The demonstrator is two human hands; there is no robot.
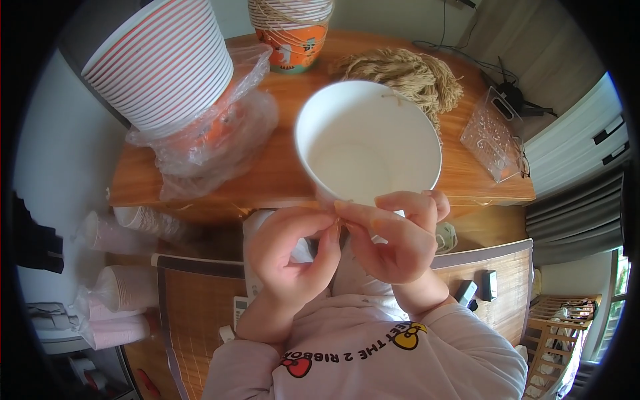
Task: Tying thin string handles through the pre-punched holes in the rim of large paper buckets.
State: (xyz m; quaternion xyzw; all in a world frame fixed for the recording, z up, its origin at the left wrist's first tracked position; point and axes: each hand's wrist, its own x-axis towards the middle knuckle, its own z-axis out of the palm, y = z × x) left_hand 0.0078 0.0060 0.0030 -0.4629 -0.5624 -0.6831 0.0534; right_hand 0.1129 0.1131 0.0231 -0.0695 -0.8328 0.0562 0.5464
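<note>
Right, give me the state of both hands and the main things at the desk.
Left hand, thumb and fingertip pinched
Right hand, fingers curled, fingertips meeting the left's
White bucket, uncovered, mouth facing up
Tall bucket stack, nested, partly bagged
Orange bucket stack, nested, cord-draped
Twine bundle, loosely heaped

Two hands are counted, one left and one right, with one thin strand pinched between their fingertips. On one counter, one single white bucket, two bucket stacks, one large and one smaller, one cord bundle and one clear box are seen. The buckets within each stack cannot be exactly numbered. At the left, at least four wrapped stacks are made out; at the right, two small dark objects and one wooden rack are found.
</note>
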